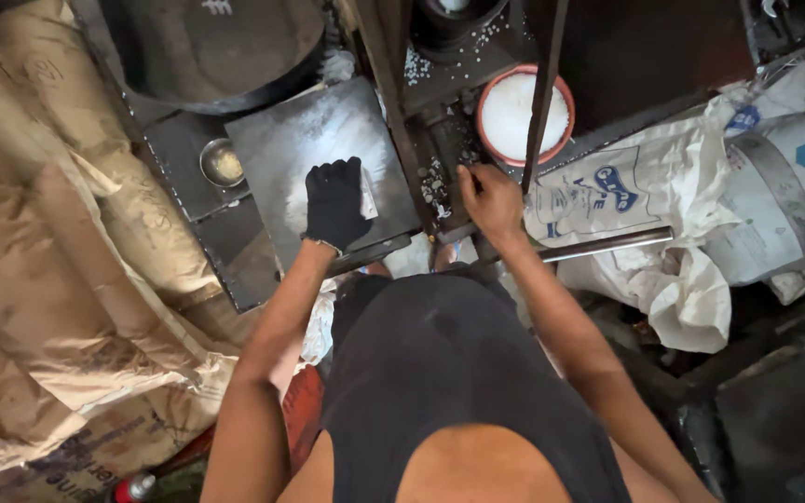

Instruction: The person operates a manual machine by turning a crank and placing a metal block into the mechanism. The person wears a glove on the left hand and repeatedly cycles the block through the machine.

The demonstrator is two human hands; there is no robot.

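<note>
- One view, from the head: I see my left hand point(335, 203), in a black glove, pressing flat on a white sheet point(365, 197) on the grey metal plate point(309, 149).
- My bare right hand point(491, 197) rests with fingers curled on the dark machine bed point(440, 172); whether it grips any of the small white pellets point(435, 186) just beside it, I cannot tell.

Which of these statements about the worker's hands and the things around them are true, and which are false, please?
1. The left hand wears a black glove. True.
2. The left hand lies on a round wooden board. False: it rests on a flat, dark metal plate dusted with white powder.
3. The right hand is bare. True.
4. The orange-rimmed bowl is empty. False: it holds a white granular material.
5. A small metal bowl sits left of the plate. True.
6. The right hand holds the small metal bowl. False: it is on the dark machine part beside scattered white pellets.
</note>
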